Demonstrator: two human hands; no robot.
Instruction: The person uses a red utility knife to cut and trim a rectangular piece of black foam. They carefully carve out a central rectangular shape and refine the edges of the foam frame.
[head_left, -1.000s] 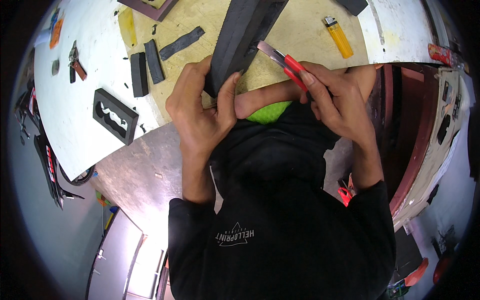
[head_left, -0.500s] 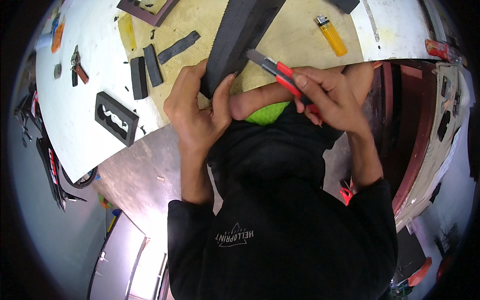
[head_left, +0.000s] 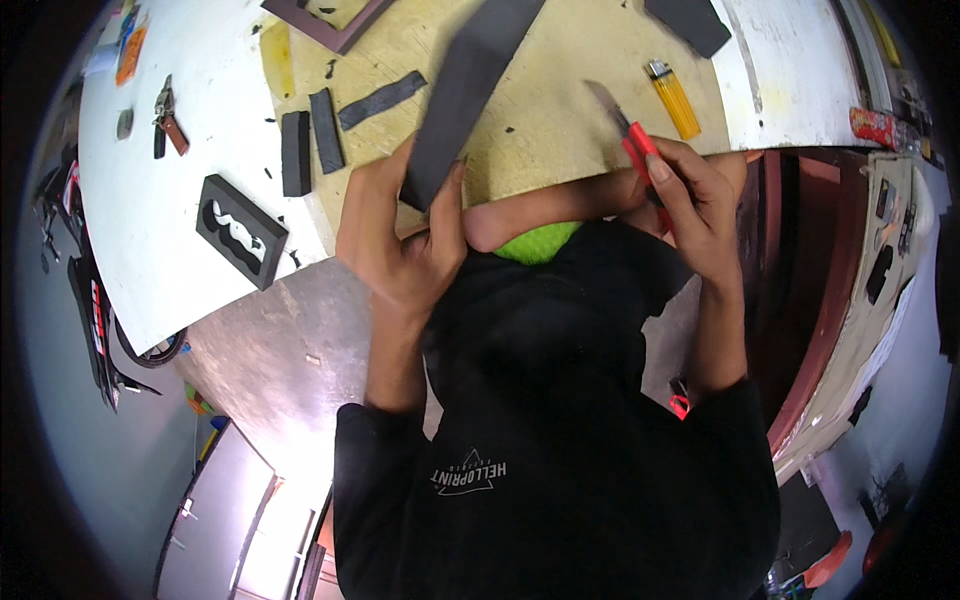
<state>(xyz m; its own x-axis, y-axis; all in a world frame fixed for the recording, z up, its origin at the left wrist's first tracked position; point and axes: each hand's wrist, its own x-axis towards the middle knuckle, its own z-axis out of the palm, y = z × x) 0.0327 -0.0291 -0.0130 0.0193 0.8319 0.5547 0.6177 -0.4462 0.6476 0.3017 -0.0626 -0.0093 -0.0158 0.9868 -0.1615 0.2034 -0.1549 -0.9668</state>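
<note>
A long black foam-like block [head_left: 465, 95] slants up over the table, its near end gripped between the thumb and fingers of my left hand [head_left: 405, 235]. The block is slightly smeared by motion and its far end runs out of the top of the view. My right hand [head_left: 697, 200] is closed round a red utility knife [head_left: 640, 145]. The knife's blade [head_left: 605, 100] is out, points up and left, and stands apart from the block. Just beyond the knife lies a yellow lighter [head_left: 674, 100].
Dark strips [head_left: 383, 98] and a short black bar [head_left: 296, 153] lie left of the block. Further left are a black frame with rounded cut-outs [head_left: 268, 262] and a folding tool [head_left: 168, 120]. Another black block [head_left: 690, 25] lies far right. A bare limb [head_left: 560, 203] crosses the table's near edge.
The knife has moved right, away from the block's side, and its blade now points more upward. My left hand has turned the block, so a different face shows.
</note>
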